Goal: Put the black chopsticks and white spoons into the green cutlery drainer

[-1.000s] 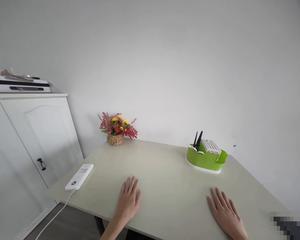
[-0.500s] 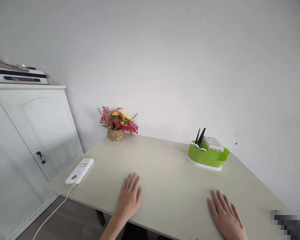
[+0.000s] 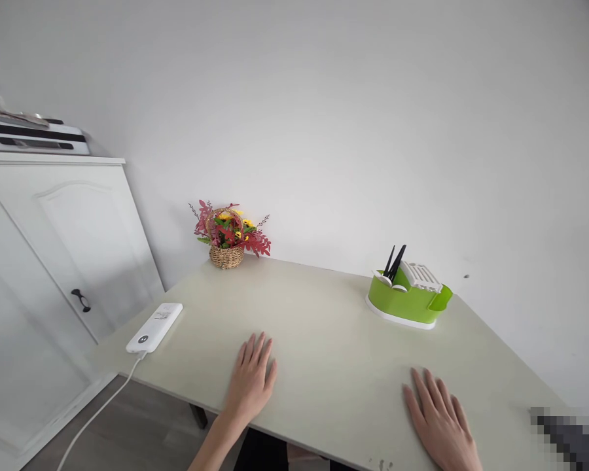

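My left hand lies flat on the pale table, fingers stretched forward and slightly apart, holding nothing. My right hand rests palm down nearer the right side, its fingers spread and also bare of any object. Beyond it stands a green utensil holder with a white base, a white slatted top and black-handled utensils sticking up. Left of my left hand lies a white power bank with a white cable plugged into its near end.
A wicker basket of red and yellow flowers stands at the table's back left, by the wall. To the left is a white cabinet with a black handle. A blurred dark object sits at the lower right edge.
The whole view has shifted up slightly, so things at the table sit a little higher in the picture. Both hands stay flat in the same spots on the table.
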Demonstrator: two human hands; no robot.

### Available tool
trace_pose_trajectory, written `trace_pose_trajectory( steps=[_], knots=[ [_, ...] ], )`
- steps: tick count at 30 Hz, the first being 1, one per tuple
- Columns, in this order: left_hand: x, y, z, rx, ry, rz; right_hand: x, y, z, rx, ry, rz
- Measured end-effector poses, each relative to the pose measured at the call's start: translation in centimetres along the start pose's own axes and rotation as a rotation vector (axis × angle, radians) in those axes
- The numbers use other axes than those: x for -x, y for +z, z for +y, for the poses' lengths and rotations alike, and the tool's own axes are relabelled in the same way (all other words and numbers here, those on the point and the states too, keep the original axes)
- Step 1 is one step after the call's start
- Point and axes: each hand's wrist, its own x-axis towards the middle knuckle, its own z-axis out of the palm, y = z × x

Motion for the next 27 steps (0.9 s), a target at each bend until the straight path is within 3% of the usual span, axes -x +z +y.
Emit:
trace_pose_trajectory(
  steps=[11,19,27],
  knots=[
    [-0.2,-1.1,0.2,0.012,-0.004,-0.023,0.2,-0.2,-0.3,-0.041,-0.067,0.035],
    [-0.6,-1.8,0.4,0.003,-0.006,-0.055,0.1,-0.6,-0.7,-0.076,-0.018,0.044],
    [-0.6,-2.1,0.6,0.003,-0.005,-0.067,0.6,-0.7,-0.4,-0.051,-0.127,0.099]
  ],
)
